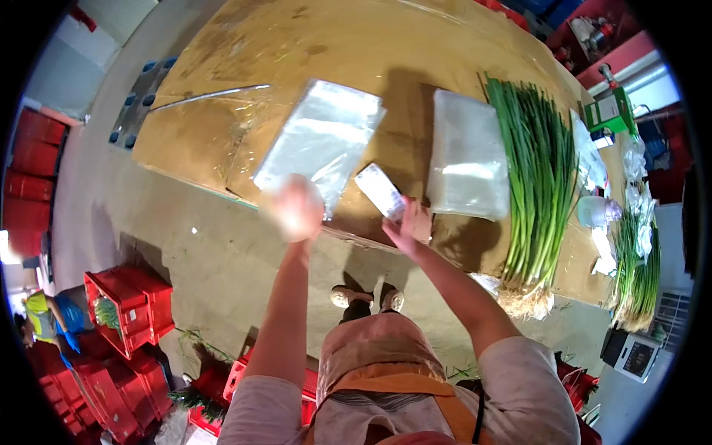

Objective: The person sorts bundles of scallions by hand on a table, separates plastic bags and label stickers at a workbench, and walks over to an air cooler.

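Note:
My left hand (295,209) is over the lower end of a stack of clear plastic bags (326,133) at the table's near edge. Blur covers its fingers, so their position and anything in them cannot be made out. My right hand (409,225) is at the table edge with thumb and fingers apart. Its fingertips are at the lower end of a small white rectangular item with printing (380,190), possibly touching it. Right of that lies a second stack of clear bags (469,159), partly beside a large bunch of green onions (532,185), roots toward me.
Brown cardboard (222,148) covers the table. A lilac-capped bottle (595,211), a green box (610,111) and more green onions (636,267) are at the right. A scale (632,356) is low right. Red crates (130,308) and another person (50,315) are at lower left.

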A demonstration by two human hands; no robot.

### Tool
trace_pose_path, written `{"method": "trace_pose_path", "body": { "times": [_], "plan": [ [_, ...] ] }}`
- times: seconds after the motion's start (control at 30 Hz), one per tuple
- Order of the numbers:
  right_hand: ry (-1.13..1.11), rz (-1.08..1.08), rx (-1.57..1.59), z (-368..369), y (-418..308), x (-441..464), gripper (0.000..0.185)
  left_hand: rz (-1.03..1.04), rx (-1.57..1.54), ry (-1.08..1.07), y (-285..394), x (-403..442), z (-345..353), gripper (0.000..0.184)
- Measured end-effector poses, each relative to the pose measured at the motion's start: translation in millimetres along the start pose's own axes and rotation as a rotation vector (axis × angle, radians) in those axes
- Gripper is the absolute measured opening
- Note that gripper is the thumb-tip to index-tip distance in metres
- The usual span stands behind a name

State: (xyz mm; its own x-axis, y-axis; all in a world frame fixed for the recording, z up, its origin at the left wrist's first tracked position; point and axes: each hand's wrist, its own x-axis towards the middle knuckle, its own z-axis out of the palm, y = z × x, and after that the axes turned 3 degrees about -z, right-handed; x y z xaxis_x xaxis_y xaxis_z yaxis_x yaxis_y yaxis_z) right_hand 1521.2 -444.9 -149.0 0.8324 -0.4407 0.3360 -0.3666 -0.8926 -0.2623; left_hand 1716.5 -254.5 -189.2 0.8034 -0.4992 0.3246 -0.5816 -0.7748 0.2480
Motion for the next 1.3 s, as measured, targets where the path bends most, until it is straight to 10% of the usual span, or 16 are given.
{"method": "trace_pose_path", "body": {
  "times": [0.2, 0.37, 0.57, 0.7, 0.8, 0.97, 1.03, 1.2, 1.3],
  "plan": [
    [-0.052, 0.107, 0.200, -19, -4, 3, 0.062, 0.172, 0.215, -0.050, 19, 5, -31, 0.050],
    [-0.217, 0.158, 0.138, -26, -6, 4, 0.059, 0.207, 0.552, -0.556, 53, 35, -92, 0.057],
    [-0.557, 0.414, 0.442, -77, -10, 23, 0.080, 0.094, 0.374, -0.211, 87, 29, -123, 0.055],
    [0.035, -0.003, 0.507, -111, 15, -53, 0.060, 0.140, 0.207, -0.126, 116, -51, -112, 0.055],
    [0.063, 0.029, 0.580, -120, 57, -167, 0.047, 0.302, 0.268, -0.253, 92, -176, -72, 0.054],
    [-1.052, 0.667, 0.313, -65, 173, -541, 0.056, 0.455, 0.443, -1.121, 23, -381, -88, 0.049],
    [-1.214, 1.280, 0.276, -124, 186, -679, 0.048, 0.329, 0.335, -1.459, -62, -440, -59, 0.037],
    [-0.673, 2.015, 0.083, -261, 129, -786, 0.033, -0.011, 0.310, -1.574, -43, -382, -69, 0.027],
    [-0.429, 1.934, 0.142, -225, 92, -812, 0.023, -0.082, 0.245, -1.561, -15, -327, -52, 0.022]
  ]
}}
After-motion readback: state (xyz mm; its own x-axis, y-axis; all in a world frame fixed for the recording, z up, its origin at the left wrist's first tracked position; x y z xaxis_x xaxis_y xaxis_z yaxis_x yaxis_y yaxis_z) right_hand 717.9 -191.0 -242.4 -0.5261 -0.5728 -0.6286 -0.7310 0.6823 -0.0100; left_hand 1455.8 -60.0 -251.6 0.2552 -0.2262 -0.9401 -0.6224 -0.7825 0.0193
